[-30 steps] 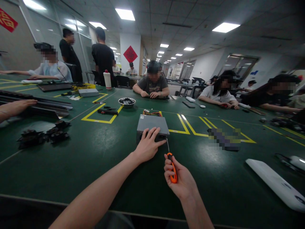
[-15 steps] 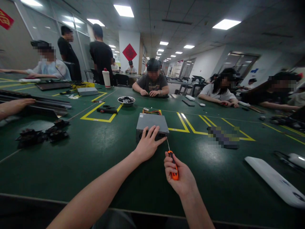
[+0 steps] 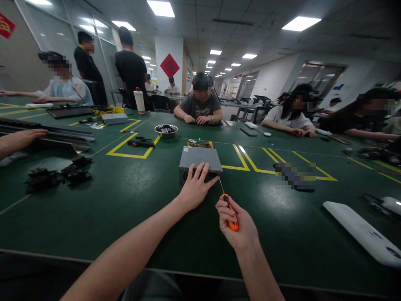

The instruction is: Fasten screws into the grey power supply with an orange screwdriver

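Note:
A grey metal computer power supply sits on the green table, with a bundle of coloured wires at its far side. My left hand lies on its near top edge, fingers spread and thumb stretched toward the right front corner. In my closed right hand is an orange and black screwdriver. Its thin shaft points up at that same corner, close to my left thumb. Whether the tip sits in a screw is too small to tell.
A metal bowl of dark small parts stands beyond the power supply, left of it. Black parts lie on the left, near another person's hand. A long white object lies at right. Several people sit around the table.
The screwdriver's handle has tilted slightly, its lower end shifting right in my right hand. My left hand stays on the power supply. The view has shifted a little.

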Tool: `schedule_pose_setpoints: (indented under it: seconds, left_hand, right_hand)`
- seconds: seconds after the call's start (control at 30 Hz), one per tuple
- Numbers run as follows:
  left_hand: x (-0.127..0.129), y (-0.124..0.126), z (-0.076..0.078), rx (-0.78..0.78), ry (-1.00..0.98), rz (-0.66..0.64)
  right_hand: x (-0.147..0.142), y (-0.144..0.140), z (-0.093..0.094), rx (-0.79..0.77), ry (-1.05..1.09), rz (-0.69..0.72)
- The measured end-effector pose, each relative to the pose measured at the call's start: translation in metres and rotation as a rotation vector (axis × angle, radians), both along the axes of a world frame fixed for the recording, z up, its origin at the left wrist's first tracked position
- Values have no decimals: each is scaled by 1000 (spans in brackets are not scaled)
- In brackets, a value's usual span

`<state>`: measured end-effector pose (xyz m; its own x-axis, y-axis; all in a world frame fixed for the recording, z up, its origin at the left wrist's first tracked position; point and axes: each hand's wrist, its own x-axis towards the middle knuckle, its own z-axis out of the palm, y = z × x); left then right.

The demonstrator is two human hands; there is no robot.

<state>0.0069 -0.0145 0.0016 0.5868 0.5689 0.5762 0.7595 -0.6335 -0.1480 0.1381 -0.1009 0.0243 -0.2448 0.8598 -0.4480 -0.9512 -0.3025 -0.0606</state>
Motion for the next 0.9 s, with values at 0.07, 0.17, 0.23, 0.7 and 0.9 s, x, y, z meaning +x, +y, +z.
schedule_pose_setpoints:
  seconds: [0.07,0.17,0.23,0.7,0.9]
  left_hand:
    - [0,0,0,0,-3,2]
    - [1,0,-1,-5,-8,6]
    - [1,0,-1,-11,-8,4]
    - [-1,0,1,8,35,14]
    - [-1,1,-1,15,31,18]
  right_hand:
    - [-1,0,1,16,-13,6]
    - [-2,0,1,5,-51,2]
    - [-1,0,0,-20,-57,-3]
    - [6,0,4,-11,-25,35]
    - [9,4,2,-21,84,31]
